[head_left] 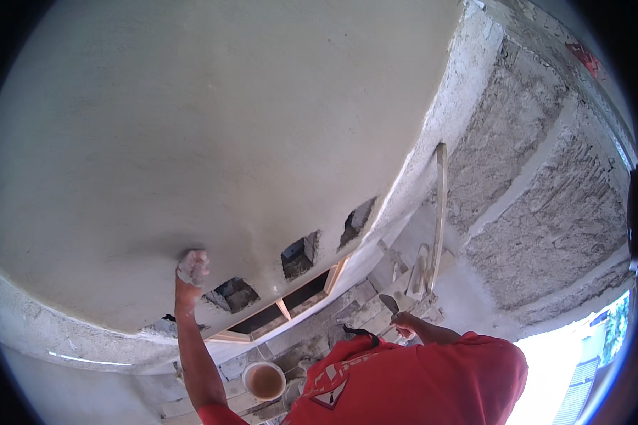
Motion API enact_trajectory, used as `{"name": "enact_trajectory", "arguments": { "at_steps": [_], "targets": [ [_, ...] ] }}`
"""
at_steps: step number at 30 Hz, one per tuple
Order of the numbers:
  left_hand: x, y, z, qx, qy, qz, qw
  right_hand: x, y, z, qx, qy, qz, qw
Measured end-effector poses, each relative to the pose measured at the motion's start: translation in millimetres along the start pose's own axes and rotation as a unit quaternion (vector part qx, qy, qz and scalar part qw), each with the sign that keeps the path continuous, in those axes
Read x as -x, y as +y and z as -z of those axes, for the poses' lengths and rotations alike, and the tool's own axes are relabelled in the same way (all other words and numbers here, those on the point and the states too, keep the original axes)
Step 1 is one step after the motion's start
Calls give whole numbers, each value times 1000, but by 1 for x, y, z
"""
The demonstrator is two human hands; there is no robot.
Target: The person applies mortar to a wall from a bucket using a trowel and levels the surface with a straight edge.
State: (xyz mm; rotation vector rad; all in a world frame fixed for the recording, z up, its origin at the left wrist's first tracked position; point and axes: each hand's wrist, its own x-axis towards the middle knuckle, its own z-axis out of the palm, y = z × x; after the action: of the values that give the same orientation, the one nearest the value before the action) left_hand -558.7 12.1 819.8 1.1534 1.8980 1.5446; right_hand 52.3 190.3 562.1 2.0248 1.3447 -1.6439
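Note:
My left hand (193, 269), pale with plaster dust, is raised against the smooth grey plastered wall (213, 127). Its fingers are curled closed, and a dark patch shows at the wall just above them; what they hold, if anything, I cannot make out. Lower and to the right, my right hand (404, 324) grips a trowel (389, 304), its small dark blade pointing up and left, apart from the wall. Just right of my left hand, a rough-edged square hole (232, 293) opens in the plaster.
More holes (300, 255) run along the wall's lower edge, above a wooden frame (284, 309). A bucket of brownish liquid (264, 381) stands below. A long wooden batten (441, 212) leans at the right near rough unsmoothed plaster (546, 219). Bright daylight enters lower right.

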Motion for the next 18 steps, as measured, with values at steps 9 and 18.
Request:
{"name": "enact_trajectory", "arguments": {
  "at_steps": [9,18],
  "targets": [
    [-23,13,6,-5,37,47,998,24,29,28,16,-127,27,991],
    [2,-1,-6,31,62,-33,997,-40,-37,51,74,-94,14,993]
  ]
}}
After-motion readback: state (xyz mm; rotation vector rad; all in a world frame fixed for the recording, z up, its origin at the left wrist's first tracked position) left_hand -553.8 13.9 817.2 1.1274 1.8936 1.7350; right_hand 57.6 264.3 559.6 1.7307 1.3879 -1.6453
